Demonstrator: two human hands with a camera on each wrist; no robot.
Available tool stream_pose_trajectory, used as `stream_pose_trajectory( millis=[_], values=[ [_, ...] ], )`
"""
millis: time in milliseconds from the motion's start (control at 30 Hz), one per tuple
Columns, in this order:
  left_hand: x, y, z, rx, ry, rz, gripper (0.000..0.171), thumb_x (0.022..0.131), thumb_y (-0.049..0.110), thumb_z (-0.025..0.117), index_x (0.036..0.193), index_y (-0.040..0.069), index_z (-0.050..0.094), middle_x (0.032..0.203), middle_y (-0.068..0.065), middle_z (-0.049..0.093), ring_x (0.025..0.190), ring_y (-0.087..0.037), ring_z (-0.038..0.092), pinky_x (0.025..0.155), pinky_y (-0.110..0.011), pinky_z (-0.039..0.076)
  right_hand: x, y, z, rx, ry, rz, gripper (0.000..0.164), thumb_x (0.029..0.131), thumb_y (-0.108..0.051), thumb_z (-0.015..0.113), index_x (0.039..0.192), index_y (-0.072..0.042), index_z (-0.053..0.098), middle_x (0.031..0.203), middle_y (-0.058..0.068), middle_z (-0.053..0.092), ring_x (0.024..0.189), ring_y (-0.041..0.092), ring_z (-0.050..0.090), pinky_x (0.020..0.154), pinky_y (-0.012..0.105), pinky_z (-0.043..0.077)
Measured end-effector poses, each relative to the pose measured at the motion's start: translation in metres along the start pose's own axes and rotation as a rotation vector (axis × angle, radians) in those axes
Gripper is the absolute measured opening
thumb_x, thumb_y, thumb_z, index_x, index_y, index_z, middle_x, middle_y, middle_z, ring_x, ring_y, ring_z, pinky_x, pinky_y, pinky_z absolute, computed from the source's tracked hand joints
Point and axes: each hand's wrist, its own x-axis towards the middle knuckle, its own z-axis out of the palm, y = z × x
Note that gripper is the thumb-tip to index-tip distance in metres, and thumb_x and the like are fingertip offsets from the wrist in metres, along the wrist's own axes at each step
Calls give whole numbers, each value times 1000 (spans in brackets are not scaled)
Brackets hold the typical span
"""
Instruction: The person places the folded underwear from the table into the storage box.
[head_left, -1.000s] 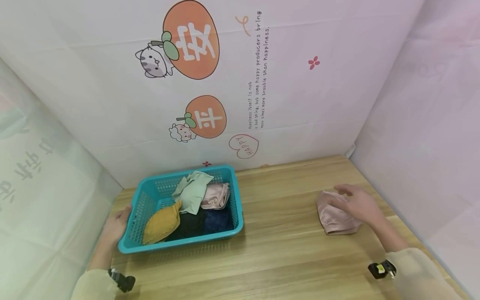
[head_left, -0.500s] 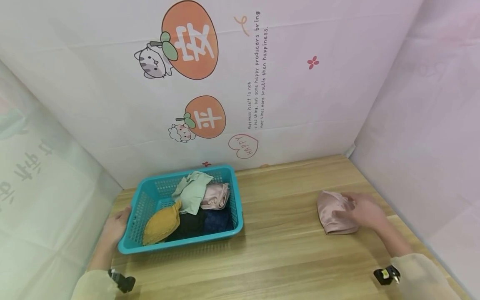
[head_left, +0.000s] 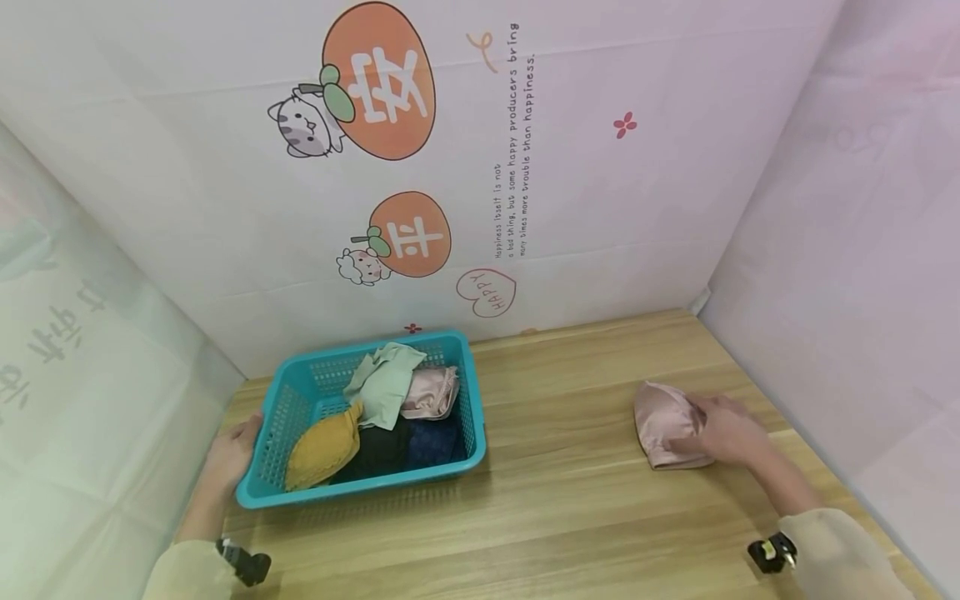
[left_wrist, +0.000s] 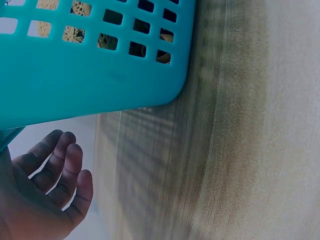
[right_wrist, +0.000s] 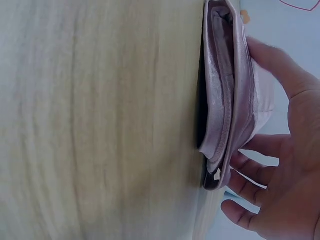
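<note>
A pink satin bra (head_left: 663, 429), folded so that its cups nest, lies on the wooden table at the right. My right hand (head_left: 723, 433) holds its right side, with the thumb and fingers (right_wrist: 245, 187) on opposite edges in the right wrist view. Layered fabric edges of the bra (right_wrist: 225, 95) face that camera. At the left stands a turquoise plastic basket (head_left: 367, 487). My left hand (head_left: 231, 454) holds its left rim; in the left wrist view the curved fingers (left_wrist: 65, 175) hang outside the basket wall (left_wrist: 100, 80), and the thumb is hidden.
Inside the basket are a mustard bra (head_left: 324, 450), a pale green garment (head_left: 386, 383), another pink satin piece (head_left: 431, 392), and dark blue (head_left: 433, 442) and black cloth. White printed sheets (head_left: 585, 208) close in the back and both sides of the wooden table (head_left: 555, 500).
My right hand has come down onto the right side of the pink bra and its fingers have closed in on it. The left hand and basket have stayed put.
</note>
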Motion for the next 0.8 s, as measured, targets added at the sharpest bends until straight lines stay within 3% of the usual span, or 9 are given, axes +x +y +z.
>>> stream_pose_trajectory(
  millis=[300, 467, 800],
  values=[
    [-1, 1, 0, -3, -4, -4, 97, 99, 69, 7, 151, -11, 28, 145, -40, 40, 128, -56, 46, 99, -63, 45, -4, -2, 2, -38, 30, 14, 106, 68, -70, 77, 140, 3, 51, 131, 39, 52, 118, 60, 45, 91, 76, 39],
    [-1, 2, 0, -7, -4, -7, 98, 99, 69, 7, 151, -11, 28, 146, -41, 38, 130, -57, 44, 102, -65, 43, -4, -1, 5, -35, 16, 21, 107, 69, -73, 75, 136, 8, 53, 126, 41, 53, 117, 59, 45, 92, 76, 38],
    [-1, 1, 0, 1, 1, -16, 97, 99, 69, 7, 151, -11, 27, 148, -41, 34, 133, -58, 39, 106, -66, 39, -2, 0, 12, -37, 82, 6, 87, 69, -69, 78, 120, 1, 68, 118, 35, 62, 110, 56, 52, 86, 72, 43]
  ],
)
